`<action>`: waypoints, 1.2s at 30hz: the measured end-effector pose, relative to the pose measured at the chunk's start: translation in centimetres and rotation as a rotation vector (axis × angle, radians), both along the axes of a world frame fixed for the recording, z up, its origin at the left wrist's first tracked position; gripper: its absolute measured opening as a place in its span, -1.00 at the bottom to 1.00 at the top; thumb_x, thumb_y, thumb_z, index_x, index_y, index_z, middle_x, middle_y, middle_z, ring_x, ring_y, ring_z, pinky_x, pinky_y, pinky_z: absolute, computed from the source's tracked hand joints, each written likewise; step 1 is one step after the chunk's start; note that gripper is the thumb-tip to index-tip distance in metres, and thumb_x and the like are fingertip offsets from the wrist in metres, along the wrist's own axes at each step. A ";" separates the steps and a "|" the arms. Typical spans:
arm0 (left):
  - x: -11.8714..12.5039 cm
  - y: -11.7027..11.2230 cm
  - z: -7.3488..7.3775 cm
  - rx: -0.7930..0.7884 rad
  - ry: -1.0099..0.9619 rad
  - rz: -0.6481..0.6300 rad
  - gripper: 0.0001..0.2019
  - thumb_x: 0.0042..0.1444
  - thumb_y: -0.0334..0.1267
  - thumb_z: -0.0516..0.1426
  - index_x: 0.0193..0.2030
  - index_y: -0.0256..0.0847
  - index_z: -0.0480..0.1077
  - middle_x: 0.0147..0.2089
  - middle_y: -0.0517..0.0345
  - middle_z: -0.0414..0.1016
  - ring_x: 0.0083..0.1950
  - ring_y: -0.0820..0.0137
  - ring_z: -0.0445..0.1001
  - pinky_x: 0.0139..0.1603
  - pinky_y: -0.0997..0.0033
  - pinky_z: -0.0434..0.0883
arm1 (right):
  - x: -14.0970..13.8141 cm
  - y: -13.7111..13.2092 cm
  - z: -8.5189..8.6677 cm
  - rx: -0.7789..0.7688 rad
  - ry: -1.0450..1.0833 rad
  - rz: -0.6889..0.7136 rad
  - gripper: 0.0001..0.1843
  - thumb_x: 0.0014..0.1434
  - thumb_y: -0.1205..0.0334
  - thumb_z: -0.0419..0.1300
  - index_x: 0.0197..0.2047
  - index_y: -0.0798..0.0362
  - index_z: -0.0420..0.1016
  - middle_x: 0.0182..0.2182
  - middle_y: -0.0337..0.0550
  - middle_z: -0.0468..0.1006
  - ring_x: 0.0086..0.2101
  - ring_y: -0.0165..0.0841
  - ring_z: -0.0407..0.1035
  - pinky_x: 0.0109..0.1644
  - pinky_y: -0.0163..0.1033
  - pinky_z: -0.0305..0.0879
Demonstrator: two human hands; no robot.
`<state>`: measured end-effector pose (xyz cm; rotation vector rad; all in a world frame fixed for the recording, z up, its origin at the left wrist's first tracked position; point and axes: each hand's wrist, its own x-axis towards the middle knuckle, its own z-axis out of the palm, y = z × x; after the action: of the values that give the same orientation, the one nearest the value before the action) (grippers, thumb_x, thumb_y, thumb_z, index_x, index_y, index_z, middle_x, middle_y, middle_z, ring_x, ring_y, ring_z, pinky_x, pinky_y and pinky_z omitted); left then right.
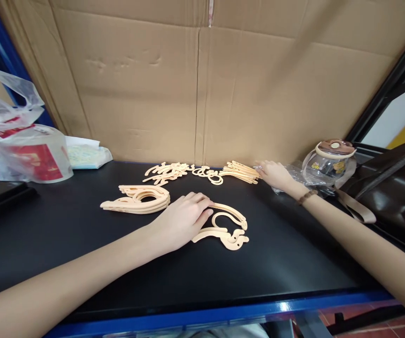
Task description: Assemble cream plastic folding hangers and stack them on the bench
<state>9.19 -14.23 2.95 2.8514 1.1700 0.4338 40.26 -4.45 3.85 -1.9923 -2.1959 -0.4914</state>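
Pale peach plastic hanger-like pieces lie on a black tabletop (82, 244). My left hand (183, 220) rests flat with fingers stretched out on the near piece (228, 225), a curved part with a hook. A neat stack of curved pieces (139, 198) lies just left of that hand. My right hand (274, 173) reaches to the back, fingers touching the end of a bundle of straight pieces (240, 172); whether it grips them is hidden. Loose small pieces (169, 172) are scattered at the back centre.
A cardboard wall (202, 84) closes off the back. A clear plastic bag with red print (22, 150) and a white packet (86, 154) sit at the left. A small lidded jar (331, 162), crinkled plastic and a dark brown bag (395, 188) stand right.
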 end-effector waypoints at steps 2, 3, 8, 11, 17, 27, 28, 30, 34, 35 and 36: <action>0.0 -0.1 0.0 0.004 0.000 -0.007 -0.67 0.35 -0.24 -0.15 0.03 -0.18 0.39 0.04 0.07 0.43 0.03 0.28 0.38 0.04 0.23 0.32 | 0.5 1.3 0.3 -0.051 0.010 -0.016 -0.55 0.29 0.23 -0.07 0.17 0.16 0.34 0.03 0.12 0.50 0.01 -0.12 0.37 0.04 -0.10 0.21; 0.0 -0.1 0.1 0.001 0.004 -0.007 -0.68 0.35 -0.24 -0.14 0.03 -0.18 0.38 0.03 0.07 0.43 0.02 0.28 0.37 0.04 0.23 0.32 | 0.7 1.8 0.5 -0.078 0.018 -0.017 -0.57 0.28 0.20 -0.05 0.15 0.11 0.38 0.02 0.06 0.52 0.00 -0.15 0.39 0.02 -0.14 0.22; 0.0 -0.4 0.2 -0.004 0.012 -0.006 -0.69 0.35 -0.24 -0.12 0.03 -0.19 0.38 0.04 0.07 0.42 0.02 0.26 0.37 0.02 0.21 0.32 | 0.7 3.1 1.1 -0.144 0.084 -0.028 -0.65 0.21 0.10 0.06 -0.06 0.01 0.56 -0.13 -0.08 0.61 -0.14 -0.21 0.48 -0.12 -0.25 0.27; 0.0 -0.4 0.2 0.000 0.009 -0.012 -0.70 0.34 -0.23 -0.11 0.03 -0.19 0.39 0.04 0.05 0.42 0.02 0.26 0.37 0.02 0.21 0.33 | 0.7 3.6 1.1 -0.131 0.141 -0.060 -0.70 0.14 0.11 0.13 -0.15 0.02 0.60 -0.24 -0.11 0.64 -0.23 -0.25 0.49 -0.22 -0.30 0.28; 0.0 -0.3 0.1 0.014 0.013 -0.016 -0.71 0.32 -0.20 -0.07 0.03 -0.19 0.39 0.04 0.04 0.42 0.02 0.26 0.37 0.00 0.22 0.34 | 0.2 3.6 0.9 -0.010 0.259 -0.127 -0.77 0.09 0.27 0.13 -0.23 0.08 0.59 -0.29 -0.07 0.62 -0.28 -0.27 0.48 -0.29 -0.32 0.27; 0.1 -0.6 0.3 -0.020 0.021 0.005 -0.71 0.30 -0.21 -0.03 0.07 -0.20 0.36 0.04 0.04 0.41 0.02 0.23 0.36 0.03 0.18 0.33 | -2.6 0.3 1.7 0.220 0.420 0.063 -0.70 0.31 0.25 -0.15 0.04 0.13 0.23 -0.08 0.09 0.52 -0.17 -0.21 0.44 -0.14 -0.18 0.28; 0.2 -0.7 0.4 -0.021 0.022 0.007 -0.71 0.30 -0.20 -0.03 0.07 -0.20 0.36 0.04 0.04 0.42 0.03 0.23 0.36 0.03 0.18 0.33 | -2.9 -0.1 1.4 0.179 0.432 0.128 -0.72 0.32 0.23 -0.14 0.03 0.09 0.22 -0.14 0.00 0.56 -0.21 -0.26 0.45 -0.16 -0.22 0.29; 0.2 -0.7 0.5 -0.019 0.024 0.008 -0.71 0.30 -0.19 -0.04 0.07 -0.19 0.36 0.03 0.04 0.42 0.03 0.23 0.36 0.03 0.18 0.33 | -3.6 -0.8 0.5 0.094 0.437 0.241 -0.77 0.32 0.16 -0.09 -0.03 0.02 0.24 -0.23 -0.13 0.60 -0.26 -0.32 0.46 -0.19 -0.28 0.28; 0.3 -0.7 0.5 -0.026 0.023 0.010 -0.71 0.31 -0.21 -0.04 0.07 -0.19 0.36 0.03 0.05 0.42 0.02 0.23 0.36 0.04 0.18 0.32 | -3.8 -1.3 -1.3 0.024 0.429 0.283 -0.79 0.31 0.11 -0.05 -0.11 0.02 0.28 -0.36 -0.14 0.58 -0.33 -0.26 0.45 -0.25 -0.25 0.25; 0.3 -0.7 0.5 -0.028 0.024 0.011 -0.72 0.31 -0.22 -0.04 0.06 -0.19 0.37 0.02 0.06 0.42 0.01 0.24 0.36 0.03 0.17 0.32 | -3.6 -1.3 -1.5 0.026 0.432 0.271 -0.79 0.31 0.12 -0.05 -0.11 0.03 0.28 -0.38 -0.13 0.57 -0.34 -0.24 0.44 -0.26 -0.24 0.24; 0.3 -0.7 0.5 -0.028 0.025 0.012 -0.72 0.31 -0.25 -0.05 0.05 -0.19 0.38 0.01 0.07 0.42 0.00 0.24 0.36 0.02 0.17 0.32 | -3.3 -1.3 -1.6 0.032 0.437 0.260 -0.79 0.31 0.12 -0.05 -0.11 0.04 0.28 -0.39 -0.12 0.56 -0.34 -0.23 0.44 -0.26 -0.23 0.23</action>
<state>9.51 -14.88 3.45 2.8356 1.1875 0.3799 36.91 -5.72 2.29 -1.5763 -2.0999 -0.0476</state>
